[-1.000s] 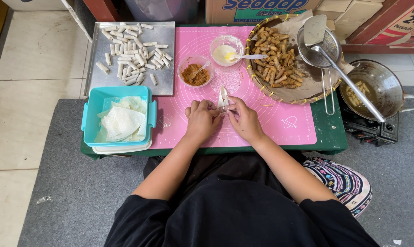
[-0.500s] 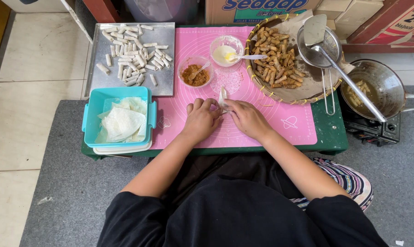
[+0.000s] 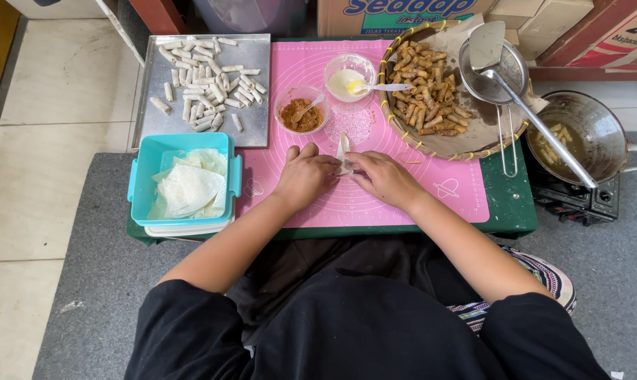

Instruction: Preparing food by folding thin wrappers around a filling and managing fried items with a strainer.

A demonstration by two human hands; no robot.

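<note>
While both hands meet at the middle of the pink mat (image 3: 417, 200), the small white wrapper (image 3: 343, 156) between them stands narrower than it did a second ago, when it lay wider and flatter under the fingers. The left hand (image 3: 306, 176) has shifted slightly toward the near edge of the worktop (image 3: 512, 211), its grip pressed together on the wrapper's left side; the right hand (image 3: 383, 177) pinches the right side, fingertips touching the left hand's. By my judgement the sheet is now being folded or rolled shut, so this piece is close to done.

Beyond the hands, toward the far edge, sit a bowl of brown filling (image 3: 302, 110) with a spoon and a bowl of pale paste (image 3: 349, 76). At the far left corner a metal tray (image 3: 255, 91) carries many uncooked white rolls (image 3: 209, 81). At the near left corner a teal box (image 3: 141, 184) holds a stack of wrappers. At the far right a woven basket (image 3: 392, 105) holds fried rolls (image 3: 424, 88), with a skimmer (image 3: 498, 67) resting on its rim. Off the worktop to the right, a wok (image 3: 603, 137) sits on a stove.
</note>
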